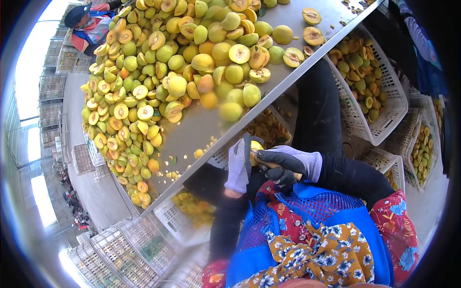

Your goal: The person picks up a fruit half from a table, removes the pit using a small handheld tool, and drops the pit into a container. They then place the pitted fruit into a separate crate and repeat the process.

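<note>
Fingers (pixel 238 161) of our gloved left hand (pixel 237 168) grip a small yellow fruit (pixel 256 146) below the steel counter (pixel 201 127) edge; our gloved right hand (pixel 288 165) clenches a wooden-handled knife (pixel 276 166) against it.

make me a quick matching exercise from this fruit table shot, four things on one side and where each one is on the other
Things:
1. heap of halved fruit
2. white crate
3. fruit being cut
4. tool with the wooden handle

Places:
A. gripped in the right hand
B. beside the table's edge, partly filled with fruit
C. piled on the metal table
D. held up by the left hand

Pairs: 1-C, 2-B, 3-D, 4-A
</note>
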Available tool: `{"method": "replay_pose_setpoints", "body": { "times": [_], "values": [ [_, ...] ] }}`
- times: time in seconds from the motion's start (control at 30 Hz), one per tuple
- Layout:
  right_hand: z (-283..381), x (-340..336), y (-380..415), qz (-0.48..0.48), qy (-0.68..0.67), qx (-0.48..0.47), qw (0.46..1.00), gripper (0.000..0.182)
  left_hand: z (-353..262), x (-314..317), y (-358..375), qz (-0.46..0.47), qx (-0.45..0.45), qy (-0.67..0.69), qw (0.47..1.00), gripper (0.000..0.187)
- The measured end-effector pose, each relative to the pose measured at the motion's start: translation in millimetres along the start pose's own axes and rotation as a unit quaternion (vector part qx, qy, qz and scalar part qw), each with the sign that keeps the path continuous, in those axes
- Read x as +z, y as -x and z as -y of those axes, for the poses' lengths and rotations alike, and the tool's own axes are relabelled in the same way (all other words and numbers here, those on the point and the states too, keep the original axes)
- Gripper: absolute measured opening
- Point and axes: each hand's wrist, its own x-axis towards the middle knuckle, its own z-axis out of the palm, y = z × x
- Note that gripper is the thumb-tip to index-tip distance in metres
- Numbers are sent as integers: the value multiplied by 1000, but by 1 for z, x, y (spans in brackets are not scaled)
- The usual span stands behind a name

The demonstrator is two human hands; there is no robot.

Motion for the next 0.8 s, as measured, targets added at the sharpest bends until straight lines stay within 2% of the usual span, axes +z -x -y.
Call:
{"method": "replay_pose_setpoints", "body": {
  "times": [0.03, 0.13, 0.23, 0.33, 0.43, 0.53, 0.63, 0.67, 0.7, 0.73, 0.8],
  "values": [
    [2, 0, 1, 23, -32, 15, 999, 39, 0, 1, 0, -9, -24, 36, 999, 42],
    [0, -18, -12, 200, -183, 100, 957, 39, 0, 12, 4, -94, 111, -41, 989, 41],
    [0, -13, -9, 210, -248, 120, 938, 39, 0, 7, 2, -52, 141, -17, 989, 38],
    [-3, -15, -11, 234, -282, 129, 921, 40, -2, 9, 3, -49, 148, 16, 988, 36],
    [-3, -16, -11, 245, -281, 124, 919, 40, -1, 6, 0, -29, 188, -69, 979, 37],
    [-2, -15, -8, 259, -285, 133, 913, 40, -9, 6, 1, -8, 175, -41, 984, 36],
    [-3, -15, -9, 218, -244, 96, 940, 40, -1, 7, -4, 6, 28, 136, 990, 34],
    [-5, -9, -6, 134, -139, 33, 981, 40, 3, 8, -4, -6, 56, 85, 995, 33],
    [-9, 0, -1, 45, -31, -32, 998, 40, 8, 10, -3, -17, 84, 33, 996, 33],
    [-10, 6, 3, -44, 78, -95, 991, 40, 9, 11, -1, -30, 111, -19, 993, 33],
    [-10, -10, -1, 82, -118, 39, 989, 40, 4, 14, 5, -28, 84, 58, 994, 35]
  ]
}}
